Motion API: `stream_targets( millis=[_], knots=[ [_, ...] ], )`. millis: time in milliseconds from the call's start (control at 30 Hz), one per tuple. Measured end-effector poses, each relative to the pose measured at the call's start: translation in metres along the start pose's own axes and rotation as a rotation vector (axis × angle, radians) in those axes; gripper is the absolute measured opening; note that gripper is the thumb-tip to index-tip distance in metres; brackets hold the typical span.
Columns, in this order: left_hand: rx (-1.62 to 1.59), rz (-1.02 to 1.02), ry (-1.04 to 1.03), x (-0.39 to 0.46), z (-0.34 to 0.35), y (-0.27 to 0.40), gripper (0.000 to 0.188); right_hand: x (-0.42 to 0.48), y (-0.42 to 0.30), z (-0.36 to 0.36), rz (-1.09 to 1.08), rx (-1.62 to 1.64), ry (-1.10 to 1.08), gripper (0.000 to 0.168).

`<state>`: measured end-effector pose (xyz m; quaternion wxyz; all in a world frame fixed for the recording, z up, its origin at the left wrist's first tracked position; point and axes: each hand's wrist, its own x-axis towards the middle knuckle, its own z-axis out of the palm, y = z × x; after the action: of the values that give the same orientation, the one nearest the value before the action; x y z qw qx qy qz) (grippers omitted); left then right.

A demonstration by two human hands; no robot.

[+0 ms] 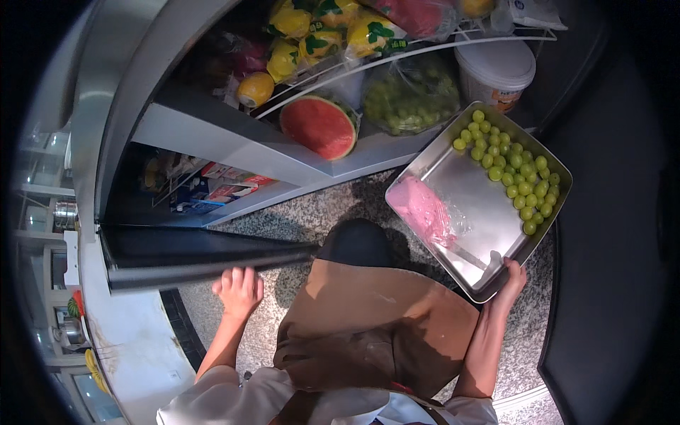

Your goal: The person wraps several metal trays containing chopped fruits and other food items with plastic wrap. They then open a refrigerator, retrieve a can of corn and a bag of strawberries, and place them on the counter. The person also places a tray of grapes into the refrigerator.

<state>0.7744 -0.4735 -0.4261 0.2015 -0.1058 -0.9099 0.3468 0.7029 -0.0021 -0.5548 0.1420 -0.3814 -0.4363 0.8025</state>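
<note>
My right hand [512, 279] grips the near corner of a rectangular stainless steel tray [470, 194], fingers over its rim. Loose green grapes [515, 170] line the tray's far right side. A pink item in clear plastic film [422, 207] lies along its left wall. Beside that rests what looks like a knife [462, 256], its pale handle near my right thumb. My left hand [241, 289], fingers bent, is at the edge of a dark refrigerator door [212, 263], which is blurred. Whether the fingers hold that edge is unclear.
Inside the open refrigerator are a cut watermelon [319, 127], a bag of green grapes [411, 98] and a white lidded bucket [494, 64]. Bagged yellow fruit [319, 40] sits on the wire shelf [382, 61]. A second dark door [600, 212] stands at right. Cartons [228, 183] fill the left compartment.
</note>
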Motion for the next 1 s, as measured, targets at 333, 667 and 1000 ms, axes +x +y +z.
stream_targets(
  millis=[333, 667, 1000],
  knots=[
    [-0.062, 0.023, -0.041, -0.054, -0.003, -0.005, 0.024, -0.004, -0.001, 0.000, -0.005, -0.102, 0.024, 0.026],
    [-0.091, -0.010, -0.041, 0.029, 0.016, 0.007, 0.015, -0.003, 0.005, -0.004, 0.001, 0.066, -0.045, 0.036],
    [-0.153, 0.051, -0.004, 0.148, 0.059, -0.005, 0.017, -0.012, -0.003, 0.004, 0.022, 0.061, -0.018, 0.044]
  ],
)
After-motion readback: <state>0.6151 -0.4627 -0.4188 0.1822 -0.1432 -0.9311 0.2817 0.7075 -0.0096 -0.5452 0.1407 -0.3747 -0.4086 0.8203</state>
